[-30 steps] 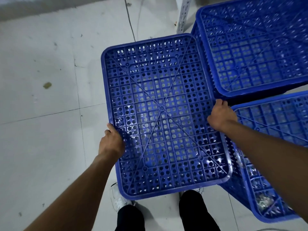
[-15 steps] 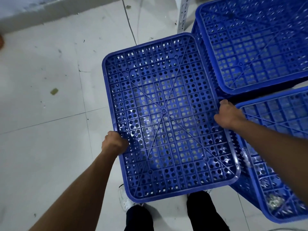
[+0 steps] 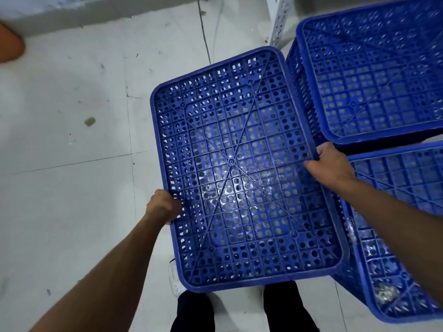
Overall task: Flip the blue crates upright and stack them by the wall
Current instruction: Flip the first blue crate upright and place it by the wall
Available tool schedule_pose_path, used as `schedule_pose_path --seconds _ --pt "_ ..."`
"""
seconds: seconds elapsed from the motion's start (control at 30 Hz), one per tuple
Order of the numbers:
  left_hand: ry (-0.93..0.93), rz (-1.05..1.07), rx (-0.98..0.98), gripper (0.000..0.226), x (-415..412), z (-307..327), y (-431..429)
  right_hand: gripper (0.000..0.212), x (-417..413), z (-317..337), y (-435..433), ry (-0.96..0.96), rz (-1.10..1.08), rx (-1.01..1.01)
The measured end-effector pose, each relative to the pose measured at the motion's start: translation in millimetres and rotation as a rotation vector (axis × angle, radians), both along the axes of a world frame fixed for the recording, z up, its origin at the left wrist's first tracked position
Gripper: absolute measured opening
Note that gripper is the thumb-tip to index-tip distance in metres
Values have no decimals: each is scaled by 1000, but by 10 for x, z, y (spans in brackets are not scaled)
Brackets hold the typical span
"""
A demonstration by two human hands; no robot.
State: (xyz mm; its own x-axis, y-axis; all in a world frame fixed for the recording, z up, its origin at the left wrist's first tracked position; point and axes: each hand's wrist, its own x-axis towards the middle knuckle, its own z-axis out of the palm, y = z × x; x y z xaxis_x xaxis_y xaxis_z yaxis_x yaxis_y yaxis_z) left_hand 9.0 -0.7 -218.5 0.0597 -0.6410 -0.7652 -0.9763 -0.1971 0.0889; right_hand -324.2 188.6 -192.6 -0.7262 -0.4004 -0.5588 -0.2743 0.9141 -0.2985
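Observation:
A blue perforated crate (image 3: 239,168) is held in front of me with its ribbed bottom facing up. My left hand (image 3: 163,207) grips its left long edge and my right hand (image 3: 332,164) grips its right long edge. Two more blue crates lie bottom-up to the right: one at the far right (image 3: 374,75), one at the near right (image 3: 405,212). The held crate's near end is above my legs and shoes.
White tiled floor (image 3: 67,188) spreads to the left. The base of a wall (image 3: 72,8) runs along the top left, with an orange object (image 3: 9,44) beside it. A white perforated shelf post (image 3: 278,22) and a thin cable (image 3: 203,32) stand behind the crates.
The held crate has shifted slightly toward me and to the right. My left hand has closed tighter around the edge. The view has tilted, showing more of the wall base.

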Motion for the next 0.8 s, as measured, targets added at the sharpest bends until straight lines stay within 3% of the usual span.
schedule_pose_path --seconds 0.3,0.53,0.67,0.8 --pt "83 -113 -67 47 230 -572 -257 27 124 79 -5 25 -42 -19" --pt "62 -235 -66 77 -136 150 25 24 273 243 -122 34 -58 -42" --pt "225 -468 -175 72 -388 485 206 32 454 386 -252 47 -8 -72" --pt "424 -607 -165 68 -686 875 379 37 742 681 -464 7 25 -120"
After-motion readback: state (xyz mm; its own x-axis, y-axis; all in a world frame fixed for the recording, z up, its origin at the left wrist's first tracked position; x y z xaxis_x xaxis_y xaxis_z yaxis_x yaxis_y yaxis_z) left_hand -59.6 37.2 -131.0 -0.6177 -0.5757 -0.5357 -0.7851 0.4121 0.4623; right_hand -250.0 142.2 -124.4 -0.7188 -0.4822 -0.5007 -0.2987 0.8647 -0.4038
